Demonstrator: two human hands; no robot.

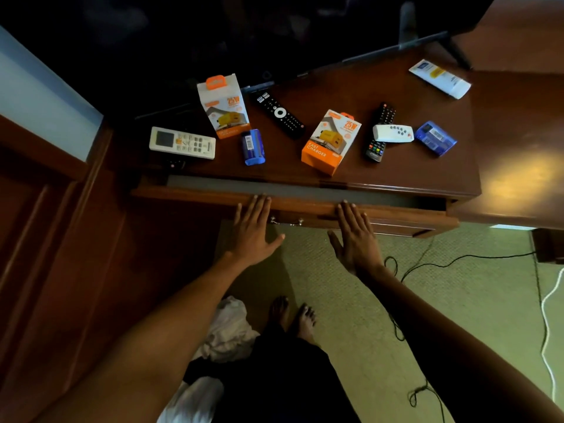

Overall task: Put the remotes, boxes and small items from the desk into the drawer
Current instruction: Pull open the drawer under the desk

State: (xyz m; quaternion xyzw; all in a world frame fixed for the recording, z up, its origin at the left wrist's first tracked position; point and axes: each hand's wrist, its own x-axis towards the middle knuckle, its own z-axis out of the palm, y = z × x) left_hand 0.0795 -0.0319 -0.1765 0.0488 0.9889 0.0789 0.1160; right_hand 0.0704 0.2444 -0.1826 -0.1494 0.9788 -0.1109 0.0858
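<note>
At the near edge of the desk, the left hand [254,228] and right hand [355,236] lie flat, fingers spread and empty, on the front of the slightly open drawer [305,206]. Beyond, on the desktop [412,175], sit a white air-conditioner remote [182,142] at left, two orange charger boxes [331,141], and black remotes [280,113].

The dark wooden desk [381,175] carries two charger boxes [331,141], four remotes [182,142] and two blue packs [252,147]. A white tube [439,78] lies at two o'clock.
</note>
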